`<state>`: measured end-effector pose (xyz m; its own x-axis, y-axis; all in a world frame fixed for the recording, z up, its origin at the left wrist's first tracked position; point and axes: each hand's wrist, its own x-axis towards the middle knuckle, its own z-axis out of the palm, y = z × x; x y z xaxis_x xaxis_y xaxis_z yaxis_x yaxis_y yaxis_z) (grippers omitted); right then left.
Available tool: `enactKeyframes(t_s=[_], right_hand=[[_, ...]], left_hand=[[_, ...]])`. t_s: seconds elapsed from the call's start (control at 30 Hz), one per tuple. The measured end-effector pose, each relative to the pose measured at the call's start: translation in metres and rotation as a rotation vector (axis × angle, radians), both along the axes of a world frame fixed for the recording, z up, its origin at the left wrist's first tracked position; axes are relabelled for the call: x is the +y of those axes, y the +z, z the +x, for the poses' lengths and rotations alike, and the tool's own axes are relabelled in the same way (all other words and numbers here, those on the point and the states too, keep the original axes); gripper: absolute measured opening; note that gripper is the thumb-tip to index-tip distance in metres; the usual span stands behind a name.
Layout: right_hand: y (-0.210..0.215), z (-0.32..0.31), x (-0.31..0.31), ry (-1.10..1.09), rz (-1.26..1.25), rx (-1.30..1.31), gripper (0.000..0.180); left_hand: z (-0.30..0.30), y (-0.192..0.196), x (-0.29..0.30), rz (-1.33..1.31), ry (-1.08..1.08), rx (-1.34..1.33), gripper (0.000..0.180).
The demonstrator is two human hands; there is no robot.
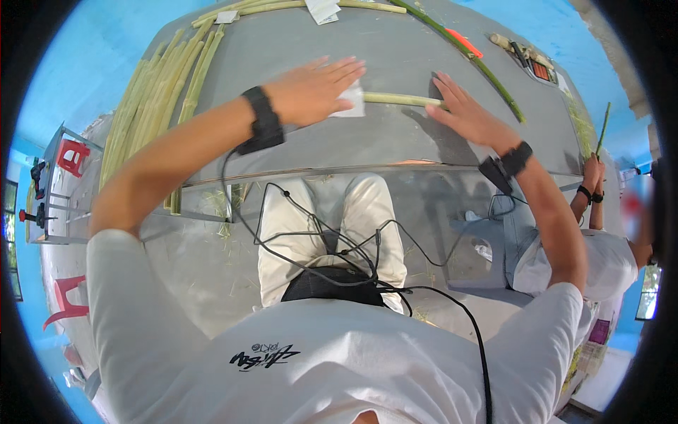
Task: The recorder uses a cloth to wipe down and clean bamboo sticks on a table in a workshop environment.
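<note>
A pale green stick [399,99], bamboo by its look, lies crosswise on the grey table in front of me. My left hand [314,92] is stretched flat over its left part, fingers straight, palm down on a white sheet [357,102]. Whether that sheet is paper or cloth I cannot tell, and the stick's left end is hidden beneath the hand and sheet. At the other end, my right hand [470,113] has its fingers extended and apart, with the thumb side by the stick's tip. Slight blur softens the left fingers.
Several pale sticks [152,106] lie bundled at the table's left. A dark green stick [487,74] slants across the right, near an orange object [466,44]. White papers [323,10] lie at the far edge. A co-worker's hands [593,173] hold a thin green stick. Cables [339,247] cross my lap.
</note>
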<state>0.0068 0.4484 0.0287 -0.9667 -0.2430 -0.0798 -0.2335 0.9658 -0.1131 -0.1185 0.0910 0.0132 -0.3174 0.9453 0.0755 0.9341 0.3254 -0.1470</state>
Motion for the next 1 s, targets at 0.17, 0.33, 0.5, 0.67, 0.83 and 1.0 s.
enactKeyframes(t_s=[0.17,0.33,0.5,0.67,0.83,1.0], right_hand=[[0.003,0.007,-0.004,-0.036,-0.127,0.011,0.099],[0.021,0.087,-0.007,0.078,-0.028,0.017,0.102],[0.018,0.076,-0.016,0.083,0.072,0.084,0.104],[0.003,-0.017,-0.009,-0.030,-0.066,0.003,0.104],[0.008,0.004,-0.014,-0.098,-0.135,-0.025,0.103],[0.022,0.092,-0.014,0.139,0.006,0.078,0.103]], left_hand=[[0.006,-0.001,-0.011,0.000,0.067,-0.120,0.072],[0.051,0.019,-0.114,-0.024,0.187,-0.159,0.075],[0.037,0.018,-0.082,-0.019,0.173,-0.164,0.072],[0.001,-0.004,0.032,0.066,-0.011,-0.110,0.071],[0.014,-0.004,0.025,0.105,-0.011,-0.136,0.071],[0.049,0.024,-0.087,0.019,0.161,-0.283,0.073]])
